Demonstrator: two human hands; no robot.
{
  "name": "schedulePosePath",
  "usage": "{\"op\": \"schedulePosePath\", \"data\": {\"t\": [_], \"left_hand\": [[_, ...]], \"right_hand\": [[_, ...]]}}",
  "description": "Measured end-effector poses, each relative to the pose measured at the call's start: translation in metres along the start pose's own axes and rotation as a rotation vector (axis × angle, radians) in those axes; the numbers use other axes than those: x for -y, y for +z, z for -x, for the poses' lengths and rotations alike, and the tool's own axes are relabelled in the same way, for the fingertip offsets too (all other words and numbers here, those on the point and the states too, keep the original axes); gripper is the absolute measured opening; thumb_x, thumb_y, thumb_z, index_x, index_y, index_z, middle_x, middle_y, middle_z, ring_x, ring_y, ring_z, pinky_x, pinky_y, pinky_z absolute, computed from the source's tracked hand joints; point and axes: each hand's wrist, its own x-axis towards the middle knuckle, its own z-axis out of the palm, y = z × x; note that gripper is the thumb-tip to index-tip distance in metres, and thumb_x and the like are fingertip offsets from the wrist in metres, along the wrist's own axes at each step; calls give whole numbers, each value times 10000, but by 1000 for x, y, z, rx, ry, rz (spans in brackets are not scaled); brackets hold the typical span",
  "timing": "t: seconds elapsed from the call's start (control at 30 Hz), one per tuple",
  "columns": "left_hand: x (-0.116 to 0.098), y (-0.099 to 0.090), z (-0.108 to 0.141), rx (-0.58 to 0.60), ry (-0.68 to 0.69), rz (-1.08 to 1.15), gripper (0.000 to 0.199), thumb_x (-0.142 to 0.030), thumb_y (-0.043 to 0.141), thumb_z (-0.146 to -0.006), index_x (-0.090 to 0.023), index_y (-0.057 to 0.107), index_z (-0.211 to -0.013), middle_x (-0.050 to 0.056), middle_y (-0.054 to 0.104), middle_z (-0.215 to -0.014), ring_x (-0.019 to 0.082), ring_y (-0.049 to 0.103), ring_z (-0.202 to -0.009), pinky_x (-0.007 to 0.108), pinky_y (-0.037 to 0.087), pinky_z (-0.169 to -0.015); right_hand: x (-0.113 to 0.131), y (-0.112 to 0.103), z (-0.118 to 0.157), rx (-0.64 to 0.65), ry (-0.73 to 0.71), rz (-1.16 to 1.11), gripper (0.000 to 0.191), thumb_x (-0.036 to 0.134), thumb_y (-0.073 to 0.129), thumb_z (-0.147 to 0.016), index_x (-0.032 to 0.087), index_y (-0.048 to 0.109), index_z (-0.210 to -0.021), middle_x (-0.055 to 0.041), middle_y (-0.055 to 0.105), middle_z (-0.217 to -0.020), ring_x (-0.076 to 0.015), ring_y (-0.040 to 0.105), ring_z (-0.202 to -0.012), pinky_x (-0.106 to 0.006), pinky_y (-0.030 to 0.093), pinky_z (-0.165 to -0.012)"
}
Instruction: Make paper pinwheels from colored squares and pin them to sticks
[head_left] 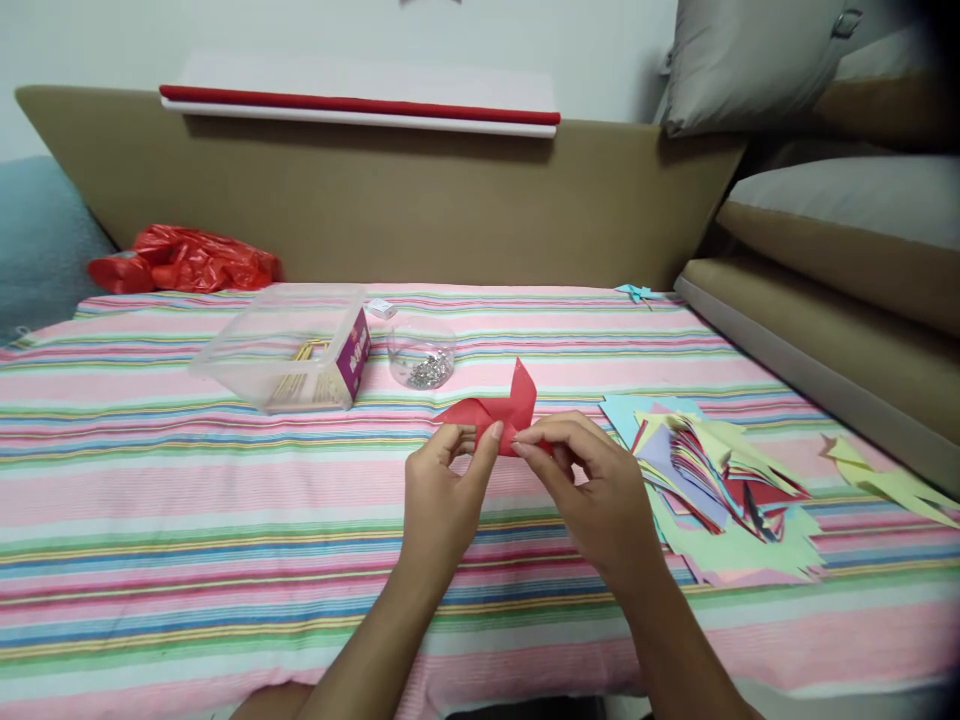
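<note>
A folded red paper pinwheel [514, 408] is held up over the striped cloth, with pointed blades showing at the left and top. My left hand [450, 480] grips it from the left, thumb pressed on the front near its middle. From the right, my right hand [589, 480] has thumb and forefinger pinched together at the centre of the pinwheel. Whatever sits between those fingertips is too small to make out. Behind the pinwheel stands a clear round tub [421, 355] with many small silver metal pieces in it.
A clear plastic box [247, 345] holds a purple-ended pack of thin sticks. Coloured paper sheets [720, 480] lie piled at the right, a black-handled tool among them. A small blue pinwheel [637, 293], a small white box [382, 308] and a red plastic bag [187, 260] lie farther back.
</note>
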Motion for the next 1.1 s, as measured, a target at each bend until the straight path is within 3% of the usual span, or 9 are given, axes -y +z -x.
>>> {"op": "schedulePosePath", "data": {"t": [0.27, 0.47, 0.73, 0.9, 1.1], "left_hand": [[-1, 5, 4, 34, 8, 58, 277, -385, 704, -876, -197, 606, -698, 3, 643, -692, 164, 586, -691, 272, 450, -667], [0, 5, 5, 15, 83, 10, 230, -349, 713, -873, -199, 644, -713, 2, 671, -690, 164, 606, -683, 273, 456, -668], [7, 4, 5, 26, 206, -60, 148, -329, 682, -909, -195, 701, -848, 29, 749, -851, 186, 676, -805, 294, 494, -735], [5, 2, 7, 28, 254, -139, 154, -318, 666, -925, -185, 696, -852, 27, 741, -829, 178, 681, -791, 294, 489, -724], [2, 3, 8, 24, 359, -234, 142, -275, 662, -930, -170, 699, -842, 17, 735, -788, 149, 664, -730, 268, 469, -681]], "right_hand": [[-6, -1, -2, -23, -31, 64, 92, 201, 655, -929, 245, 736, -927, -12, 586, -902, -120, 523, -712, -249, 422, -563], [-6, -2, -1, -31, 24, 10, 60, 222, 687, -907, 254, 737, -904, 5, 552, -900, -88, 445, -601, -245, 415, -531], [-5, -6, -3, 5, 92, -82, 74, 230, 680, -910, 258, 747, -900, -1, 520, -937, -87, 444, -625, -249, 419, -572], [-7, -9, -3, 41, 224, -172, 58, 308, 710, -885, 275, 758, -889, -9, 536, -1025, -86, 432, -632, -260, 400, -585], [-10, -13, -1, 110, 356, -319, 97, 374, 739, -861, 278, 748, -873, 3, 616, -986, -103, 434, -667, -275, 383, -648]]}}
